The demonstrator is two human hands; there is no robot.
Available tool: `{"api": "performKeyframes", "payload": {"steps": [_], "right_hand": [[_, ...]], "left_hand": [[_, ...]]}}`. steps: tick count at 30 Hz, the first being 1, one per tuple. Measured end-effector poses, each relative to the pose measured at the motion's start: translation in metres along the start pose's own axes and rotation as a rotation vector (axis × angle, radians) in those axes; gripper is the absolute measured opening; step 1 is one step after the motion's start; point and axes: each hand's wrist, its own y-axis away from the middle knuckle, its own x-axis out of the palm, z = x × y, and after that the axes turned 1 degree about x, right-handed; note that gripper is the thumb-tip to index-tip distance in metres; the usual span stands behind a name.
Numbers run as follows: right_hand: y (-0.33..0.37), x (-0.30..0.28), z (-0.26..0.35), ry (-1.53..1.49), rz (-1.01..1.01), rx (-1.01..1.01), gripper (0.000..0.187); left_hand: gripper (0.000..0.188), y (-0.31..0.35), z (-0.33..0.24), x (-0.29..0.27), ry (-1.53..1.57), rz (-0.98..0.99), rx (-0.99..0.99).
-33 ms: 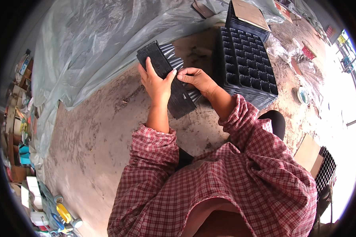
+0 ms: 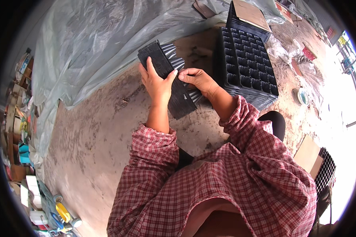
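Note:
A black plastic seedling tray bundle [image 2: 182, 103] is held up on its side before me, its rims facing left and tapered cells poking out to the right. My left hand [image 2: 158, 85] grips it around the middle, fingers spread across the rim side and thumb at the right edge. Thumb and fingers of my right hand [image 2: 197, 82] are pinched together at the cell side, close to my left thumb. The exact spot they pinch is partly hidden. To the right stands a tall stack of black seedling trays [image 2: 251, 59], cells facing up.
Behind that stack, a cardboard piece [image 2: 250, 15] lies on more trays. Grey plastic sheeting [image 2: 95, 47] covers the far left. A small round tub [image 2: 303, 96] and a cardboard sheet [image 2: 307, 152] are at the right. Cluttered shelves [image 2: 17, 130] line the left edge.

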Motion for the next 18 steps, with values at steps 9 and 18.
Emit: {"api": "performKeyframes", "payload": {"steps": [9, 18], "right_hand": [[0.002, -0.006, 0.001, 0.167, -0.090, -0.103, 0.009], [0.015, -0.040, -0.014, 0.715, -0.548, -0.474, 0.013]], "left_hand": [[0.090, 0.001, -0.013, 0.003, -0.023, 0.021, -0.002], [0.089, 0.004, -0.022, -0.001, -0.121, 0.034, -0.076]]}}
